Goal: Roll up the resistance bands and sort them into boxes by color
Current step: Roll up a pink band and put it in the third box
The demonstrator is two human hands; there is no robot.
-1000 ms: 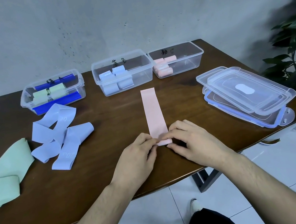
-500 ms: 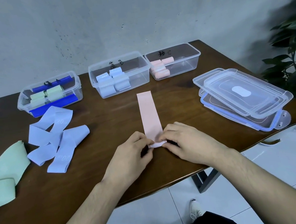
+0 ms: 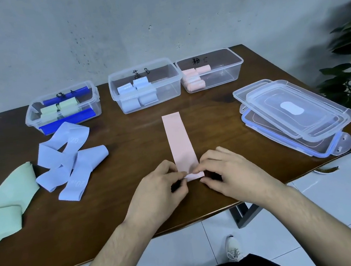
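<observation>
The pink band lies flat and straight on the counter, and its near end, flat a second ago, is now turned into a small first roll, so rolling has just begun. The left hand and right hand each have a grip pinching that thin, smooth, stretchy strip. Beyond stands the clear plastic pink box, already holding pink rolls.

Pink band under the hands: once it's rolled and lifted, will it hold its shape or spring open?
The pink band lies flat and thin, so it is probably floppy and light. Both hands pinch its started roll, which suggests it may unroll if released. Rolled ones in the pink box seem to stay rolled.
</observation>
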